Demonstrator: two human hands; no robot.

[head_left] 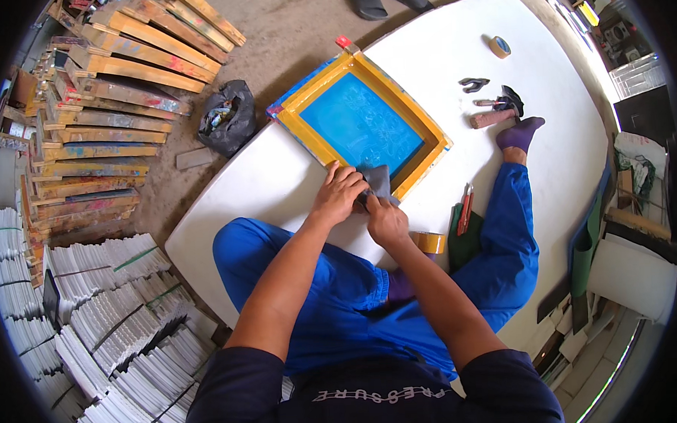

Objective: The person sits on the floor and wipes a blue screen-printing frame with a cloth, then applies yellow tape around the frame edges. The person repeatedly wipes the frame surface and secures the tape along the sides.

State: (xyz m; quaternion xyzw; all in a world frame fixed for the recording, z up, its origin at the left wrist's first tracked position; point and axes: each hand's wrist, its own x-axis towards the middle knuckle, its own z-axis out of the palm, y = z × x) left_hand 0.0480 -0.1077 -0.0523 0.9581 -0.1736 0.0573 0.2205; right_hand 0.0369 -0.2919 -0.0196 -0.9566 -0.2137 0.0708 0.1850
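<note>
A screen-printing frame [299, 117] with yellow-taped wooden sides and blue mesh [361, 121] lies in front of me on the white board. At its near side my left hand [339, 198] rests with bent fingers against the frame's edge. Close beside it, my right hand [388, 223] is closed, its fingertips meeting those of the left. Both grip a dark grey, thin, cloth-like piece [379, 182], which stands up over the frame's near side. Fingers hide its lower part, so I cannot tell its exact kind.
On the white board [452, 43] are tape rolls [500, 47] [429, 243], red-handled tools [466, 211], a brown roller [492, 119] and black clips [473, 84]. A black bag [228, 118], stacked wooden frames [105, 152] and bundled white sheets [126, 308] stand to the left.
</note>
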